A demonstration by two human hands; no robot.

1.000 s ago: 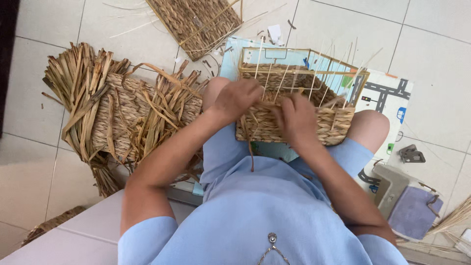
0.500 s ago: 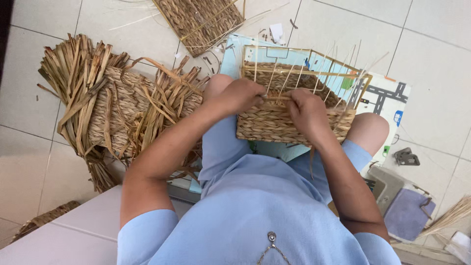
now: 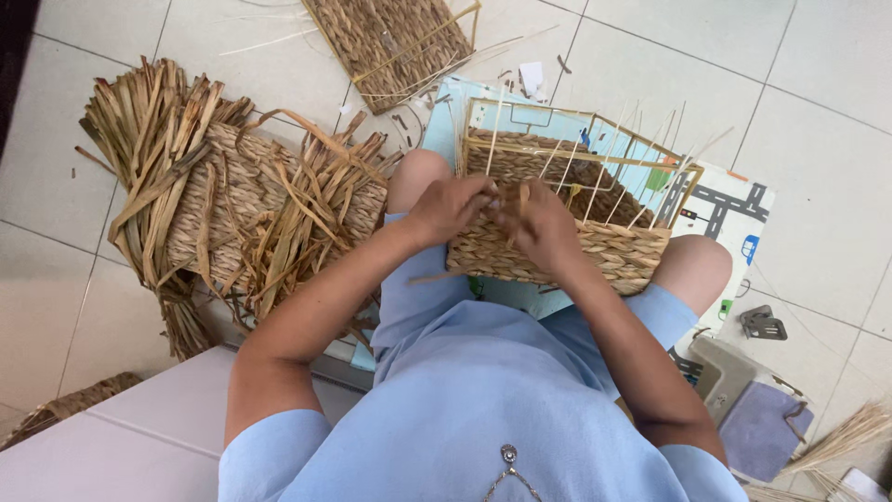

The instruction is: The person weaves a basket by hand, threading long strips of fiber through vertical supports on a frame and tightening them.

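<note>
1. Looking down from the head view, a half-woven rectangular basket (image 3: 557,218) rests on the person's knees, mouth up, bare stakes rising from its rim, long axis running left to right.
2. Left hand (image 3: 449,206) and right hand (image 3: 542,226) meet at its near wall, fingers curled, pinching a straw strand (image 3: 523,200).
3. Loose dried leaves (image 3: 177,186) lie on the tiled floor (image 3: 818,121) to the left.

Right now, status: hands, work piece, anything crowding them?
Left hand and right hand both pinching strands at near rim of rectangular half-woven straw basket on lap. Upright thin stakes behind fingers.
</note>
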